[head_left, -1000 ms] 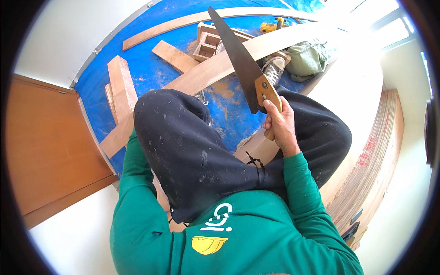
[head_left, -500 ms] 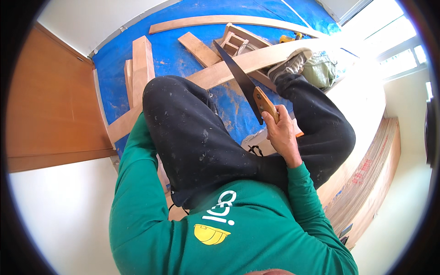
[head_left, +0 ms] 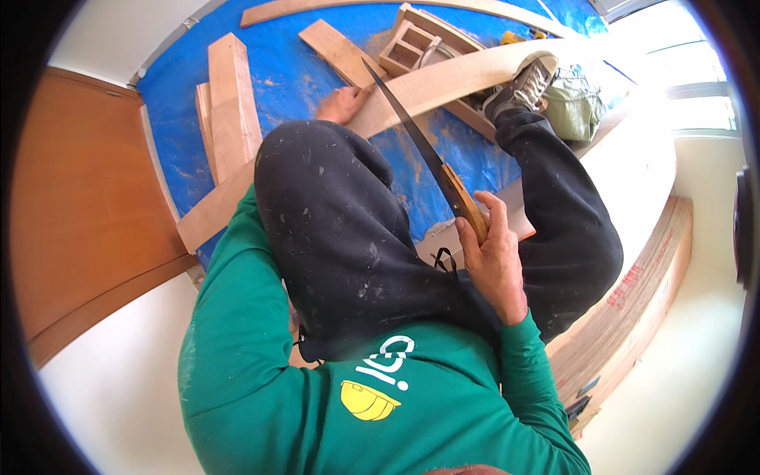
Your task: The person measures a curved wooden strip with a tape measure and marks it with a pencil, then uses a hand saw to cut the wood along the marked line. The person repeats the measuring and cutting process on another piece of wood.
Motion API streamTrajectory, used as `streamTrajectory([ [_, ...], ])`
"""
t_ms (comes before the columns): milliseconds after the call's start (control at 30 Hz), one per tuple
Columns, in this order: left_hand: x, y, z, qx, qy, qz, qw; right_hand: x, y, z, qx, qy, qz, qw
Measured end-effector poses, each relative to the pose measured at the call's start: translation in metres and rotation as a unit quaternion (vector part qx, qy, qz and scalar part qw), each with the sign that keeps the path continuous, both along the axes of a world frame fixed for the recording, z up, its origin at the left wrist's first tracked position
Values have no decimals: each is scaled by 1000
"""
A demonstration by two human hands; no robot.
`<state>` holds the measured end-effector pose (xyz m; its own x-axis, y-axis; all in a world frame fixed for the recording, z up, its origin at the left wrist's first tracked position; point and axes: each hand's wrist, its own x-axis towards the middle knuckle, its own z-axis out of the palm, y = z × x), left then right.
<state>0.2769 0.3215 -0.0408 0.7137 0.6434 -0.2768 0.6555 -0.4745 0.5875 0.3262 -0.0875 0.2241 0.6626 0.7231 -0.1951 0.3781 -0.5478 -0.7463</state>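
My right hand (head_left: 495,265) is closed round the wooden handle of a handsaw (head_left: 421,142). The dark blade slants up and to the left, its edge turned largely toward me, and its tip stands over the far side of a long wooden board (head_left: 431,89). Beyond my raised left knee, my left hand (head_left: 343,104) is closed at the far edge of this board, partly hidden by the knee. The board runs under the bent left leg, and my right shoe (head_left: 522,87) rests on its right part.
Blue sheeting (head_left: 297,87), dusted with sawdust, covers the floor. A wooden toolbox (head_left: 412,47), a shorter plank (head_left: 336,49) and a yellow tool (head_left: 513,37) lie beyond the board. A thick beam (head_left: 233,111) is at left, a green bag (head_left: 574,107) beside my shoe, stacked sheets (head_left: 625,317) at right.
My left hand has come into view from behind the knee, at the board's far edge. The saw has turned so its blade looks narrower, and my right hand has shifted slightly nearer to me.
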Motion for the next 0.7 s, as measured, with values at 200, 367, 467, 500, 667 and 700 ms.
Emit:
streamTrajectory([
  [200,-1,3,-7,-3,-33,-7,999,-3,2,-3,26,-55,55,997],
  [367,1,5,-13,41,-33,-27,998,-10,-10,14,13,-38,65,997],
  [467,-2,4,-21,87,-48,-50,994,-15,-21,31,-3,-33,67,997],
  [500,-3,3,-23,110,-60,-66,990,-16,-23,35,-6,-31,66,997],
  [667,-3,4,-31,127,-24,-80,988,-17,-27,41,-18,0,62,998],
  [700,-2,4,-32,110,-14,-54,992,-18,-28,41,-10,-3,82,997],
])
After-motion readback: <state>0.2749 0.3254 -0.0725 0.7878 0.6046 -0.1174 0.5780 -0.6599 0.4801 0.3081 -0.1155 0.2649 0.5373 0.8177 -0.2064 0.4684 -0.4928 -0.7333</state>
